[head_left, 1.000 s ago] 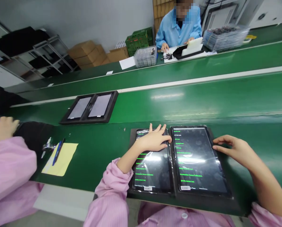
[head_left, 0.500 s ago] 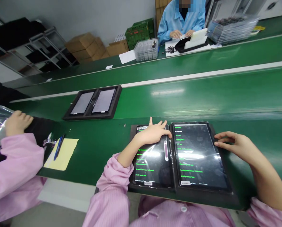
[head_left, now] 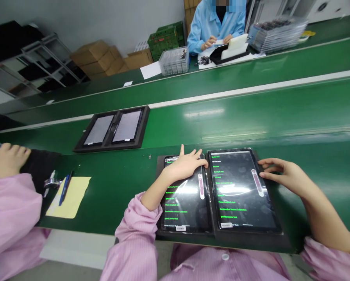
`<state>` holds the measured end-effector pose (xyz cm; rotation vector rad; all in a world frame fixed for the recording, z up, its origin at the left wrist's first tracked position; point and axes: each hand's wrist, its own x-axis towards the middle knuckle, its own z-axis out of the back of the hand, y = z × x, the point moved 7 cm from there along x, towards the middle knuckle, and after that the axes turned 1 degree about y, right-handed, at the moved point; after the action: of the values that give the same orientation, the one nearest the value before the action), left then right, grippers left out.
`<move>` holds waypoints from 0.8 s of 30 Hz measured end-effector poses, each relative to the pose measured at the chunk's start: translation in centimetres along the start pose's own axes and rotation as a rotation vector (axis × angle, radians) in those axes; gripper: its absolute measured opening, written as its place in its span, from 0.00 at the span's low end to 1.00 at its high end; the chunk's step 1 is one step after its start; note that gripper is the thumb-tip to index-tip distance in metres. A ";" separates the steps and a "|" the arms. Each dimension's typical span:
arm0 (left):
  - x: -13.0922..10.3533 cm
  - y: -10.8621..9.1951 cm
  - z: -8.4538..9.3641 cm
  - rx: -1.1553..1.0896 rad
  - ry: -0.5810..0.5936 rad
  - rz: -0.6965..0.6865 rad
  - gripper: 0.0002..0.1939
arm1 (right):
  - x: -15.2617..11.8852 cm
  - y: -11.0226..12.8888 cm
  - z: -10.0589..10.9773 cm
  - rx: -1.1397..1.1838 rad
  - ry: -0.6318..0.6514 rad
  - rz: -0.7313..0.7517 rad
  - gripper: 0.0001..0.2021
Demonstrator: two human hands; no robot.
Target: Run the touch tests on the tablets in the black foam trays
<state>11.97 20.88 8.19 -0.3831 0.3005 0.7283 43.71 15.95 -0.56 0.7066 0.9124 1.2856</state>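
Note:
Two tablets lie side by side in a dark foam tray, screens up, with lists of green test lines. My left hand [head_left: 186,166] rests across the top of the left tablet [head_left: 183,210], fingers spread, with the thumb at that tablet's right edge. At the upper right edge of the right tablet [head_left: 239,187], the fingertips of my right hand [head_left: 280,171] touch its side, fingers stretched out and nothing held. Each screen shows a white and purple slider bar. The upper part of the left screen is hidden under my left hand.
Further back on the green bench, another dark foam tray [head_left: 145,127] holds two pale-screened tablets. Left lie a yellow paper [head_left: 75,199] and pens [head_left: 64,191], near another person's hand [head_left: 11,158]. Across the bench, a person in blue [head_left: 202,25] sits beside stacked clear trays [head_left: 277,35].
A slider bar has appeared on the right tablet's screen. The view has shifted slightly; both my hands keep their places on the tablets. The person opposite has raised a hand a little.

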 end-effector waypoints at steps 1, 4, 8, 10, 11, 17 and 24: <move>0.0 0.1 0.0 0.005 -0.005 0.010 0.31 | 0.0 0.0 -0.1 0.018 0.006 0.003 0.37; 0.1 0.2 0.0 0.022 -0.010 0.007 0.31 | 0.1 0.2 -0.3 0.064 0.016 0.018 0.39; 0.3 -0.2 0.1 0.051 -0.006 -0.006 0.31 | 0.0 0.6 -0.1 0.068 0.007 0.048 0.40; 0.3 -0.3 0.3 0.067 -0.004 0.003 0.29 | 0.1 0.7 0.0 0.066 0.004 0.051 0.39; 0.4 -0.3 0.3 0.072 0.001 0.006 0.29 | 0.1 0.6 0.0 0.069 0.003 0.051 0.38; 0.2 0.0 0.5 0.023 0.014 0.007 0.30 | 0.3 -0.3 -0.1 0.093 0.015 -0.008 0.34; 0.2 0.7 0.2 -0.042 -0.018 0.008 0.32 | 0.1 0.9 0.2 -0.012 -0.056 0.092 0.30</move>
<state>11.67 21.58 8.12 -0.4145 0.2700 0.7467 43.44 16.20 0.26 0.7788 0.8350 1.3444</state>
